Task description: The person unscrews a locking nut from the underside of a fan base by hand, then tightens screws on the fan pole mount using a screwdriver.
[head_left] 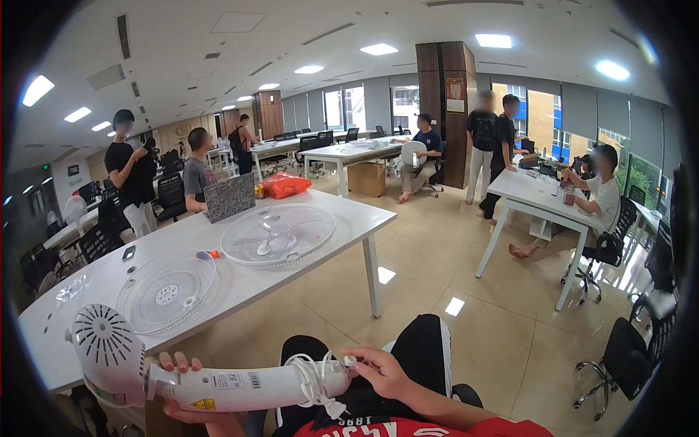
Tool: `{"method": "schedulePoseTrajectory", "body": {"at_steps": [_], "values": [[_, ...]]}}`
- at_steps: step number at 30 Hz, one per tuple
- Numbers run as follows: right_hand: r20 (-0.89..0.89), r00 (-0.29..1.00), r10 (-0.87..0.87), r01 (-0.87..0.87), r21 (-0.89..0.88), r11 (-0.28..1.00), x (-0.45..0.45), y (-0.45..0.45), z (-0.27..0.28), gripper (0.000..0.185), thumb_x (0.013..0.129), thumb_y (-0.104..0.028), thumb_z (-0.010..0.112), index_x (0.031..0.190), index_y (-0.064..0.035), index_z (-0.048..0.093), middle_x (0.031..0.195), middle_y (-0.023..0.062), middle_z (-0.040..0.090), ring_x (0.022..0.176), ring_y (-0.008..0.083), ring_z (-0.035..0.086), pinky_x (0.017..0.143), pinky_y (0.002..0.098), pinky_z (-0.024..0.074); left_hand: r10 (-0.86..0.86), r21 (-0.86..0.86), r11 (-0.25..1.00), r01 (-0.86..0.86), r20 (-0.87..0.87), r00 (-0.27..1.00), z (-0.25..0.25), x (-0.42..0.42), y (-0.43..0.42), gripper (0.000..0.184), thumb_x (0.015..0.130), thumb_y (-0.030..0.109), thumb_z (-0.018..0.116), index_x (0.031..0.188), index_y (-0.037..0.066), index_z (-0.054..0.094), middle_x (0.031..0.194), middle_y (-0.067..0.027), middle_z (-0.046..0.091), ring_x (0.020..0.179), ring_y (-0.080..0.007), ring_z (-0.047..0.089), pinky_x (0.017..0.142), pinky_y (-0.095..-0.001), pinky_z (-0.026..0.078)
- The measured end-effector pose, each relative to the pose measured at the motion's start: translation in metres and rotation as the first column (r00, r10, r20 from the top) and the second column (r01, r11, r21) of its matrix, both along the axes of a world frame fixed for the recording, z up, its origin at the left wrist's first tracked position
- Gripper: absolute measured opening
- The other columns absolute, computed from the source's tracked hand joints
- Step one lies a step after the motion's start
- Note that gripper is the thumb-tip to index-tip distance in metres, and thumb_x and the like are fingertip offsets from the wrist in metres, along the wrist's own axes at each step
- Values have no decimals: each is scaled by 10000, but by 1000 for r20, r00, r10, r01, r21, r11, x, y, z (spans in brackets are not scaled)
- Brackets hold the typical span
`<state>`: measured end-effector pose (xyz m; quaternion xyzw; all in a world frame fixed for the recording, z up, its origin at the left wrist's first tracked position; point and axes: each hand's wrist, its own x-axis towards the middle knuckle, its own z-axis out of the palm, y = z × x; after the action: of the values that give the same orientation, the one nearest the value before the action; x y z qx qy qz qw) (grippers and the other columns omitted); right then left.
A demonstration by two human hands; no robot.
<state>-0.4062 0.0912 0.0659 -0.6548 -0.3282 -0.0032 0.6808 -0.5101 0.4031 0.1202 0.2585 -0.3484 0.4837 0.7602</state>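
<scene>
A white electric fan body (273, 386) lies sideways across my lap, its slotted motor housing (109, 346) at the left. My left hand (191, 415) is wrapped around the neck just beside that housing. At the other end of the tube, my right hand (382, 373) is closed, with thumb and finger pinching a small white knob (350, 361). A white power cord (313, 379) is bundled around the tube near that end, its plug (336, 409) hanging below. A label and a yellow warning sticker (204, 404) show on the tube.
On the white table (306, 271) lie a fan grille with blades (280, 237), another grille (169, 293), an orange-handled tool (207, 255), a phone (129, 253), a laptop (231, 198) and a red bag (287, 185). Several people sit or stand around; office chairs are at the right.
</scene>
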Motion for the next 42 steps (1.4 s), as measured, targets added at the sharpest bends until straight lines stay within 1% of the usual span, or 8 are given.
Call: {"method": "schedulePoseTrajectory", "body": {"at_steps": [5,10,13,16,22,27,31,42], "values": [[-21,997,-79,78,-18,997,8,6,-25,322,970,-130,682,1270,-20,642,1014,53,687,841,96,651,732,250,514,30,-8,1000,-30,-40,999,-12,-6,-2,527,815,331,578,1193,5,407,1100,-92,423,998,-214,474,862,-374,499],[80,993,-89,97,-106,990,0,7,-7,340,909,-208,785,1144,-3,647,927,46,693,797,94,653,720,253,522,66,-49,996,-69,-62,996,-15,-10,-2,551,805,335,587,1215,13,409,1098,-85,426,989,-217,484,874,-385,511],[-3,996,-89,89,6,996,-8,11,-6,332,912,-216,784,1130,-5,649,883,38,687,758,95,641,706,255,523,48,-29,998,-49,-42,998,-17,-13,2,547,796,317,621,1205,20,413,1101,-80,427,990,-218,489,892,-389,518],[14,987,-162,163,-119,979,-5,9,-16,341,949,-183,727,1234,-15,642,882,39,688,741,90,624,694,248,512,12,-2,1000,-13,-29,1000,-22,-17,6,547,784,300,656,1190,23,416,1106,-77,426,998,-218,488,907,-392,522],[88,988,-130,144,-177,974,-8,4,-14,303,939,-192,746,1130,14,633,905,52,698,726,83,608,683,241,505,30,-7,1000,-30,-44,999,-25,-18,1,531,788,308,667,1162,24,420,1098,-73,422,994,-217,487,910,-389,526],[7,991,-132,132,-95,987,-14,5,-12,282,939,-183,739,1131,6,658,914,54,701,736,82,612,683,243,508,57,12,998,-57,-39,998,-24,-18,-3,533,792,321,663,1165,25,424,1096,-73,421,986,-213,487,900,-382,525],[-68,985,-161,147,-171,974,-11,0,-16,293,955,-167,715,1186,3,654,966,60,715,828,80,658,754,239,530,52,22,998,-52,-34,998,-24,-19,-5,540,807,346,628,1185,18,425,1096,-76,420,997,-209,476,895,-381,515],[-7,986,-166,163,-133,978,-16,1,-18,243,954,-167,715,1130,-9,657,921,42,708,796,63,648,711,226,513,106,-36,993,-111,-115,988,-26,-17,-6,561,824,380,553,1220,12,401,1112,-78,426,978,-200,482,841,-352,523]]}}
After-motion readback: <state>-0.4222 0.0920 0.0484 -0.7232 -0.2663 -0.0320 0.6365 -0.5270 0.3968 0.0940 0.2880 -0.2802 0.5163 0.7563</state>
